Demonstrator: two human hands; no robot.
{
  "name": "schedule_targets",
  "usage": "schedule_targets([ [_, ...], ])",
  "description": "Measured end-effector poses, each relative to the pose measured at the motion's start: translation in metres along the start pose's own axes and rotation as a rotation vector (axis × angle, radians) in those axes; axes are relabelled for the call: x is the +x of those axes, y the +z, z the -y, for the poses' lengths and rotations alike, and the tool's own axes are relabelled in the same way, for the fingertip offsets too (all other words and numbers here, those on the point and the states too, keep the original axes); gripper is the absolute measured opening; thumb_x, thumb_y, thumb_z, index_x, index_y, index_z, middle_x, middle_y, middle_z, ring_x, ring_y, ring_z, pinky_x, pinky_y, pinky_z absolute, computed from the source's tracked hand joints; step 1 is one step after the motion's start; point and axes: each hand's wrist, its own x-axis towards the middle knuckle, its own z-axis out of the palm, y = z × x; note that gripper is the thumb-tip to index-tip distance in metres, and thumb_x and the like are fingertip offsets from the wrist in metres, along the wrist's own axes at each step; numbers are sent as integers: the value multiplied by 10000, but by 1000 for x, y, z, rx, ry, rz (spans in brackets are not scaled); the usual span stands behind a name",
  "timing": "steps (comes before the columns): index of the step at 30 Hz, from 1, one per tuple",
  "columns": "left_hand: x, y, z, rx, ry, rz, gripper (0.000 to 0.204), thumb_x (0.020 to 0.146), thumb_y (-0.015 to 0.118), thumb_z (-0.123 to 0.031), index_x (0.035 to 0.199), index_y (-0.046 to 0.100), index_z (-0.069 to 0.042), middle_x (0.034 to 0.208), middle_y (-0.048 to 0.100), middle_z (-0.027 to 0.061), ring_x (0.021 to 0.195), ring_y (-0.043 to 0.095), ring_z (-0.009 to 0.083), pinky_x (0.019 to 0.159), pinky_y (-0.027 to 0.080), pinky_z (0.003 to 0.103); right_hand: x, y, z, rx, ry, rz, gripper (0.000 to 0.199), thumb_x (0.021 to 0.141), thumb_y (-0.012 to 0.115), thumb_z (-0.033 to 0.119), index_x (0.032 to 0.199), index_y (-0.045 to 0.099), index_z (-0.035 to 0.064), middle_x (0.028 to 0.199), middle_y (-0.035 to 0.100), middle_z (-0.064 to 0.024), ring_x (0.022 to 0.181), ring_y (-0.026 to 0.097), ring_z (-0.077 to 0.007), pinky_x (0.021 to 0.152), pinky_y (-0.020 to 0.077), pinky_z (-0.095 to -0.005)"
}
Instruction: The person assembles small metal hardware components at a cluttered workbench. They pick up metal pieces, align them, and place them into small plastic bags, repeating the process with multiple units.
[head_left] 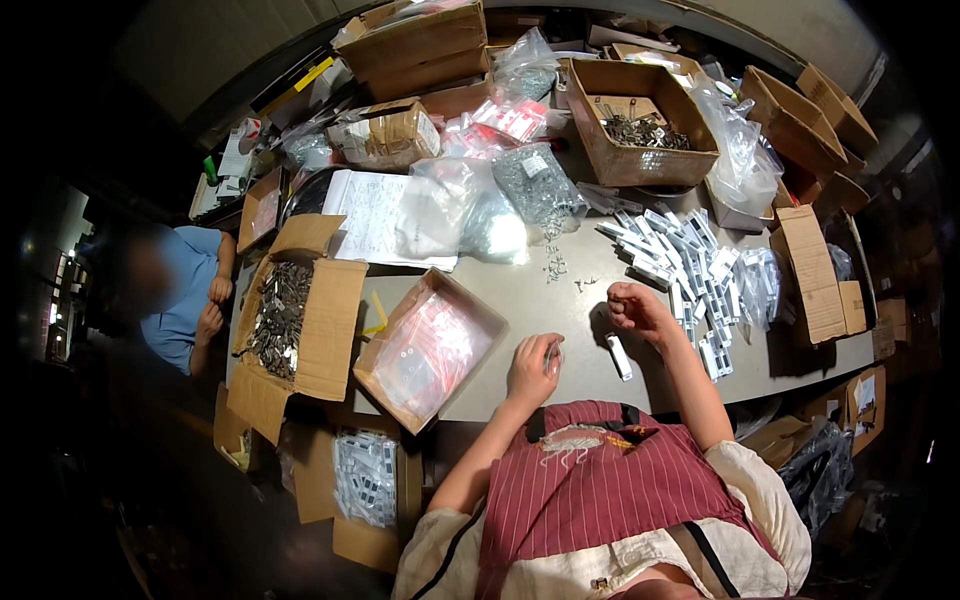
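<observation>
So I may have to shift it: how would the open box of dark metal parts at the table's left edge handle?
The open box is probably heavy, being heaped with metal parts. It overhangs the table, so it may tip. Its splayed flaps look floppy.

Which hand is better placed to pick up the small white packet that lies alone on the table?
Probably the right hand: the white packet lies just below it, while the left hand is farther away and already holds a small clear bag.

Both bare forearms rise from the lower edge, bent at the elbows. The left hand (533,367) lies low, palm down, fingers curled loosely inward. The right hand (634,306) is raised higher, closed into a loose fist, wrist bent.
</observation>
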Motion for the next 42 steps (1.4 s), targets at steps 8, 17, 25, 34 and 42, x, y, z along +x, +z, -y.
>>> schedule_targets([
  [8, 1, 4, 0, 14, 2, 5, 335, 806, 667, 5, 1130, 624, -68, 988, 649, 116, 944, 617, 330, 872, 483, 438, -22, 32, 4, 56, -24, -72, 275, 993, 603, 315, 988, 648, 44, 856, 595, -13, 832, 627, -192, 755, 495, -304],
  [17, 2, -1, -2, -11, 6, 1, 324, 804, 668, 11, 1116, 630, -67, 987, 651, 110, 924, 620, 326, 861, 482, 431, -3, 19, 9, -594, -22, -287, 403, 960, 687, 416, 966, 682, 13, 828, 644, -20, 789, 662, -186, 707, 527, -329],
  [25, 2, -3, -4, -14, 10, 22, 342, 798, 655, 19, 1126, 632, -76, 953, 633, 106, 920, 613, 323, 867, 480, 426, 27, 3, -17, -1662, -261, -303, 367, 860, 731, 342, 871, 711, -24, 852, 709, -242, 765, 695, -393, 698, 540, -446],
  [34, 14, 9, -3, -430, -336, 112, 402, 793, 767, -59, 1165, 615, -46, 1008, 656, 110, 949, 645, 282, 864, 513, 388, -12, 73, -9, -49, -22, 34, 193, 964, 579, 171, 1040, 670, 19, 1000, 656, -65, 920, 663, -179, 810, 531, -309],
  [42, 34, 29, -32, -667, -369, 110, 394, 826, 748, 24, 1192, 619, -48, 1049, 690, 49, 975, 665, 169, 870, 530, 320, -27, 107, -8, 165, -182, 176, 360, 1065, 511, 369, 1142, 639, 42, 1142, 658, -74, 1081, 622, -203, 1024, 480, -374],
])
